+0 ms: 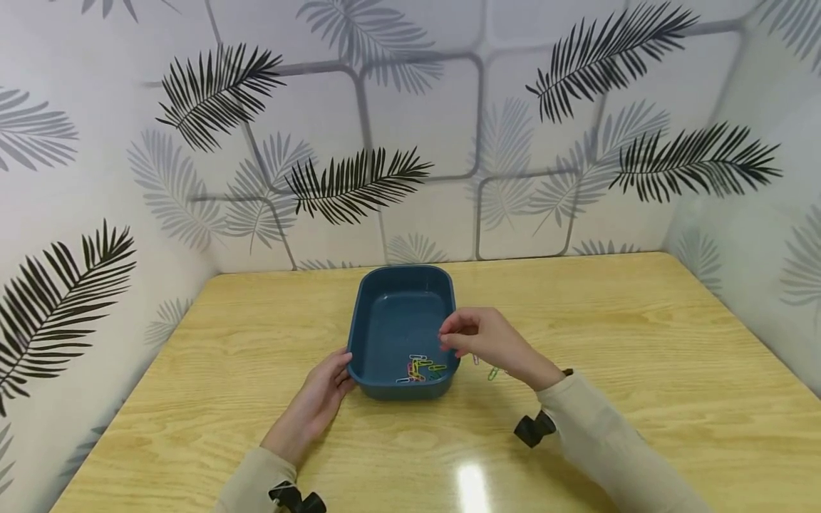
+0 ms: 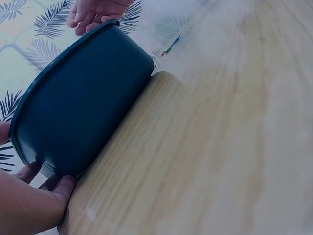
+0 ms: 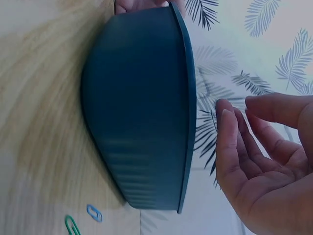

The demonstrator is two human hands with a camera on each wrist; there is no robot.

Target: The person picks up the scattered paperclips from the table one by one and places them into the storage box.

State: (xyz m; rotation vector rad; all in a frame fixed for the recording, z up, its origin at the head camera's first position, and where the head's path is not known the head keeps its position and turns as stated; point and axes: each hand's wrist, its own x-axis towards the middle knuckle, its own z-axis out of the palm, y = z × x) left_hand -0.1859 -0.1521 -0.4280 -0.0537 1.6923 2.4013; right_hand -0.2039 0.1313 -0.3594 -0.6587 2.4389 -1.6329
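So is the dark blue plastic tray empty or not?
Not empty: the dark blue plastic tray holds several coloured paper clips at its near end.

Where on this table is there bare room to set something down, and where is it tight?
Bare wood lies on the table right of the blue tray, toward the right wall, and between the tray's far rim and the back wall. It is crowded at the tray's near end: left hand, right hand, and loose paper clips beside it.
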